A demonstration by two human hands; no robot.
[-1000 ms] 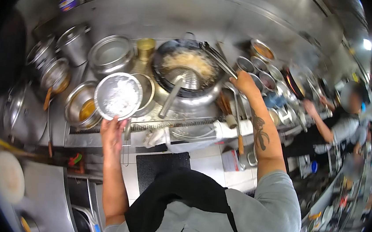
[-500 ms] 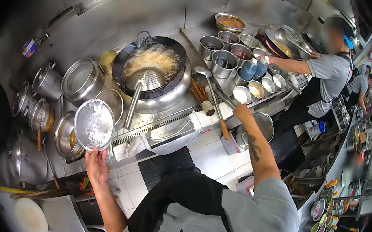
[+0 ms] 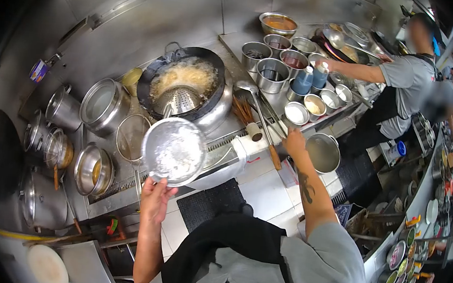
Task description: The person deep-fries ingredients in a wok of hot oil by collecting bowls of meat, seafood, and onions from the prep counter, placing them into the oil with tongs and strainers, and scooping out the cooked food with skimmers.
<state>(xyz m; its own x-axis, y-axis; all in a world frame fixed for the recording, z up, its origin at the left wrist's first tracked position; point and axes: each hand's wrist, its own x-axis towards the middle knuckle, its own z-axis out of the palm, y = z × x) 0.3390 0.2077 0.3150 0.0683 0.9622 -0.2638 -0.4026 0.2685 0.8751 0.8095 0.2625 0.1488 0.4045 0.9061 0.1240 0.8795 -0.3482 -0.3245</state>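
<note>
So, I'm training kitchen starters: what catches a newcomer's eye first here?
Probably the large round black metal wok, frothing pale gold upper left of centre. Nearer the camera, the left hand holds a round silvery metal bowl streaked with white. Two blue, white-topped bottles stand right of the wok.

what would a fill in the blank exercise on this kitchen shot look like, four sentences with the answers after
1. The person's left hand holds a round metal bowl dusted with something ____ in colour.
2. The hand gripping the metal tongs is the person's own ____ one.
3. The wok with the perforated ladle in it is ____ in colour.
4. The blue bottles with white tops number ____.

Missing words: white; right; black; two.
</note>
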